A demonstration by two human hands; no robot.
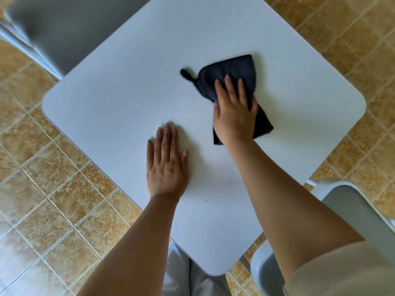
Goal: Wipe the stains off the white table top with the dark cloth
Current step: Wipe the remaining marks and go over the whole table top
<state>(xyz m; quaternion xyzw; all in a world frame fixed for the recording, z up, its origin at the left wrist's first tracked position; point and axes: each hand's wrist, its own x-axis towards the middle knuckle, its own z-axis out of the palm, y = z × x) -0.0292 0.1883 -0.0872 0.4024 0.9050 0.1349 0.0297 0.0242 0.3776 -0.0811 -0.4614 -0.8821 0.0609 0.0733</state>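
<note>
Bench (128, 92): white, square with rounded corners, seen corner-on.
Cloth (232, 69): dark, lying crumpled on the bench toward 1 o'clock from the bench's middle. A small loop (186, 75) sticks out on its 9 o'clock side, and one end shows from under the wrist at 5 o'clock.
Right hand (234, 113): palm down on the cloth, fingers nearly straight and spread a little, pressing it to the bench rather than closing round it.
Left hand (166, 165): flat on the bare bench toward 7 o'clock from the middle, fingers straight and together, holding nothing, apart from the cloth.
Specks (206, 200): two tiny dark marks at 6 o'clock, just beside the left wrist.
Chairs (64, 28): one grey seat at 10 o'clock, another at 4 o'clock.
Floor (42, 189): tan tiles all round.
</note>
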